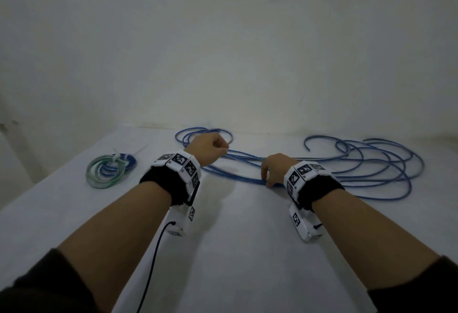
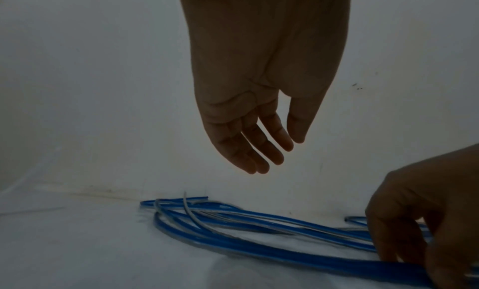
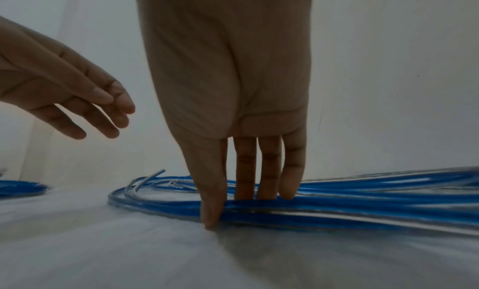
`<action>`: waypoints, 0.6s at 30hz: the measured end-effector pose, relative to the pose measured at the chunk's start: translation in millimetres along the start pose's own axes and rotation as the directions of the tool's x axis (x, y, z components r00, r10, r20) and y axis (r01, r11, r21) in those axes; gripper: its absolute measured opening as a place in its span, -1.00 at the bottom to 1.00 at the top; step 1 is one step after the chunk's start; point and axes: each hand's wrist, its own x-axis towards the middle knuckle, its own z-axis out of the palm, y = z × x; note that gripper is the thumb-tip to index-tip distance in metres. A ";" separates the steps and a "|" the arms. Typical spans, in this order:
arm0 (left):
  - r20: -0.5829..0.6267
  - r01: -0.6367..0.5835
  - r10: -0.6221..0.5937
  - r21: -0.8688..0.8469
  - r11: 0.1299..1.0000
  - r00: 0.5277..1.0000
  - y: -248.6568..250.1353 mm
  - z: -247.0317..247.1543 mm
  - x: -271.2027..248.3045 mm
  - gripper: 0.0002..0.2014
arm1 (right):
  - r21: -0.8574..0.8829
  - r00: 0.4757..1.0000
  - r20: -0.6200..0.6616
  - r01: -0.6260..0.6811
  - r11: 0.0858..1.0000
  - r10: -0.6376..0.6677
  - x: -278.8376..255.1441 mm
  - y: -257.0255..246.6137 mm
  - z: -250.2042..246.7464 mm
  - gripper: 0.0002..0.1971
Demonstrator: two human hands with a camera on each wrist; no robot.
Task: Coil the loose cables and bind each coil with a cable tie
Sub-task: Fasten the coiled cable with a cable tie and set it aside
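Step in hand: I judge I am gathering the loose blue cable (image 1: 359, 164) into loops; it is not yet a coil.
Right hand: my right hand (image 1: 275, 167) points down at the middle of the desk (image 1: 235, 250); thumb and fingers (image 3: 293, 170) straddle a bundle of strands and press it to the surface. The fingers look nearly straight, pinning more than clasping.
Left hand: my left hand (image 1: 210, 147) hovers above the loops toward 11 o'clock. In the wrist views its fingers (image 2: 259, 150) hang relaxed and spread, holding nothing; from the head view it looks more curled, so I trust the closer views.
Cable: it sprawls from small loops at 12 o'clock, under my hands, to a wide tangle at 2 o'clock. One free end (image 2: 186, 203) sticks up near the left loops.
Finished coil: a green and blue coil (image 1: 110, 170) lies at 10 o'clock with a white cable tie (image 1: 119, 157) round it.
Next move: I would need the left hand to close on the loops while the right feeds in the tangle, keeping turns even.
Tie for this coil: I cannot see a spare one.
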 end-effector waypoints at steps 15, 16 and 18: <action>0.179 -0.085 0.052 0.181 0.980 0.982 10.3 32.4 -2.8 -0.66 | 0.278 0.988 -0.147 0.080 0.957 -0.040 -19.2 15.9 4.1 -0.87; 0.199 -0.091 0.049 0.209 0.974 0.979 9.4 33.0 -3.2 -0.65 | 0.309 0.987 -0.153 0.090 0.947 -0.044 -21.1 16.5 4.2 -0.89; 0.220 -0.098 0.045 0.238 0.966 0.974 6.0 35.4 -4.1 -0.63 | 0.356 0.983 -0.177 0.113 0.928 -0.052 -23.6 18.8 5.0 -0.86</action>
